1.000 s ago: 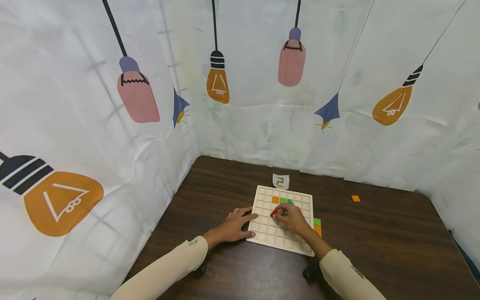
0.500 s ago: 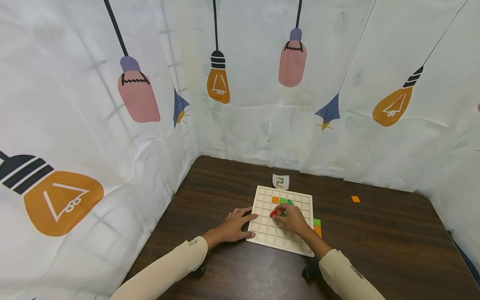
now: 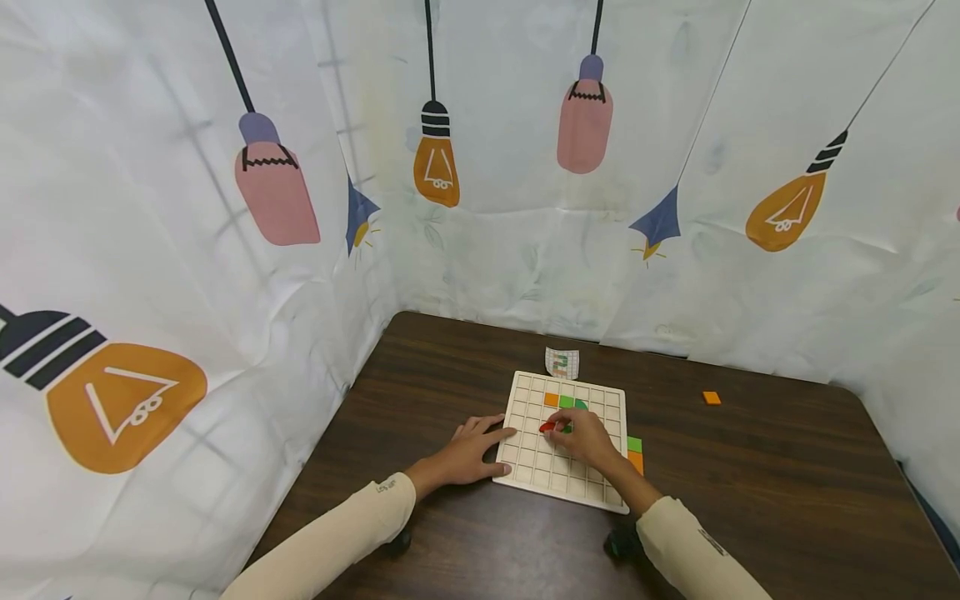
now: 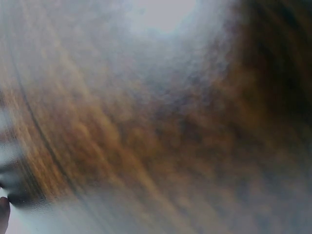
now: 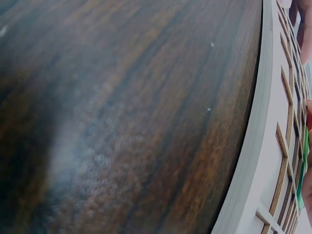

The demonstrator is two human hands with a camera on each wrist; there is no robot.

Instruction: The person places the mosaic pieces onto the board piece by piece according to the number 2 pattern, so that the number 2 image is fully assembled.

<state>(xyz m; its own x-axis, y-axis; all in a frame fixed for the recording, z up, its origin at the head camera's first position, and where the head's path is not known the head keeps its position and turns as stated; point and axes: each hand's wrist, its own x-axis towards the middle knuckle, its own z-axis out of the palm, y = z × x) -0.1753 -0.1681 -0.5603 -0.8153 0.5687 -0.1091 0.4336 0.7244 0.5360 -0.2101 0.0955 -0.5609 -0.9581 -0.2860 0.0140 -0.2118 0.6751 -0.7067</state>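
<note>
A pale square board [image 3: 528,460] with a grid of recessed cells lies on the table. My left hand [image 3: 472,452] rests at its left edge, fingers spread, thumb on the near corner. Over the board's middle, my right hand [image 3: 587,439] pinches a small red piece [image 3: 547,427] between thumb and fingertips. Just beyond that hand, an orange tile [image 3: 551,399], a green tile [image 3: 566,402] and a darker green rounded piece [image 3: 581,405] sit in one row. More green [image 5: 303,163] shows by the fingers in the right wrist view; the hand partly hides it.
Behind the board lies a small printed card [image 3: 562,363] with a coloured grid pattern. Green [image 3: 634,444] and orange [image 3: 636,461] tiles lie against the board's right side. Farther right is a lone orange tile [image 3: 711,398] on the dark wooden table [image 3: 750,475].
The red piece has turned in my right fingers and now looks flatter and narrower. Both hands and the board have stayed almost in place.
</note>
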